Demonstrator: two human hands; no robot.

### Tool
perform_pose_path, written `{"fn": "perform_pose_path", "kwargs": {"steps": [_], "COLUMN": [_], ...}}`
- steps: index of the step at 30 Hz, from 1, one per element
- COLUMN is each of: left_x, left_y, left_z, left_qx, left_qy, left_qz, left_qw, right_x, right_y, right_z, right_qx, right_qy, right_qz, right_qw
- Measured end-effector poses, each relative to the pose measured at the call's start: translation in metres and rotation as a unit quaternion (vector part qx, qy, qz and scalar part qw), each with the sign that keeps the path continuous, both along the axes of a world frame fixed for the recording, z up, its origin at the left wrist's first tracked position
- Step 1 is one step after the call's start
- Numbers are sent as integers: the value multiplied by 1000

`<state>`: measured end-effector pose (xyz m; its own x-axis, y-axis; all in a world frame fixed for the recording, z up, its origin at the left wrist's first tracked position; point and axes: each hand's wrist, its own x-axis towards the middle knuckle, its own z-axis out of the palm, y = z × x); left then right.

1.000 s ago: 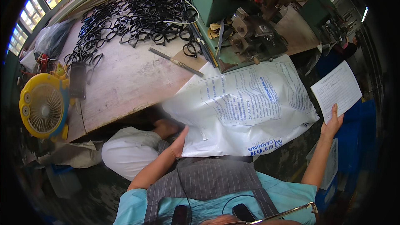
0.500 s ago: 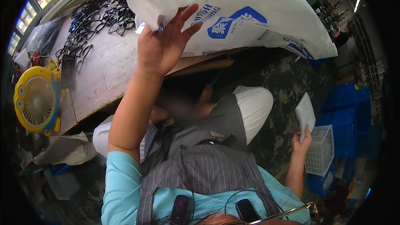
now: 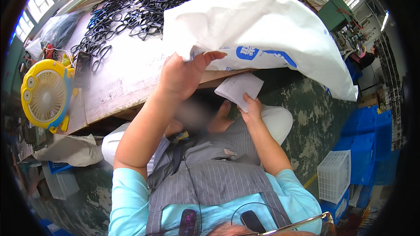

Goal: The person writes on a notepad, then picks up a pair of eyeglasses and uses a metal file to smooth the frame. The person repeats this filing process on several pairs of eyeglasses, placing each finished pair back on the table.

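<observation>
My left hand [image 3: 180, 78] grips the lower edge of a large white plastic sack [image 3: 267, 22] with blue print, which lies across the worktable [image 3: 120, 78] and hangs over its front edge. Part of the fingers is hidden by the sack's folds. In my right hand [image 3: 252, 108] is a white paper notepad [image 3: 238, 88] covered with writing lines, pinched at its near corner. The notepad is just in front of the table's edge, below the sack, above my lap.
A heap of black eyeglass frames [image 3: 144, 6] covers the back of the table. Left of it are a phone [image 3: 82, 70] and a yellow fan [image 3: 47, 94]. On the right stand a white plastic basket [image 3: 334, 175] and blue crates [image 3: 361, 148]. A green machine [image 3: 337, 13] stands behind.
My right hand has brought the notepad from beside the white basket to the middle, before the table. My left hand keeps the sack's edge, and the sack now sits lower in view.
</observation>
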<state>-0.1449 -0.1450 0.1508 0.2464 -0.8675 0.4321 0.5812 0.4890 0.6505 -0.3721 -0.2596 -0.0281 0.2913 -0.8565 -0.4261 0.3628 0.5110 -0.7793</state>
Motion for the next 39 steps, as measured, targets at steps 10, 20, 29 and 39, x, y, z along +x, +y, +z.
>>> {"fn": "perform_pose_path", "kwargs": {"steps": [10, 20, 29, 39], "left_x": [-30, -14, -60, -119], "left_y": [43, 20, -47, -33], "left_z": [-142, -282, -258, -254], "left_qx": [184, 429, 370, 385], "left_qy": [-45, 77, 176, 209], "left_qz": [-256, -12, -63, -80], "left_qw": [948, 900, 910, 895], "right_x": [60, 27, 6, -20], "right_y": [-17, 6, 9, 9], "right_z": [-32, -29, -30, -31], "right_qx": [5, 11, 16, 22], "right_qy": [-16, 78, 111, 129], "right_qz": [25, 29, 26, 24], "right_qw": [1000, 996, 993, 991]}}
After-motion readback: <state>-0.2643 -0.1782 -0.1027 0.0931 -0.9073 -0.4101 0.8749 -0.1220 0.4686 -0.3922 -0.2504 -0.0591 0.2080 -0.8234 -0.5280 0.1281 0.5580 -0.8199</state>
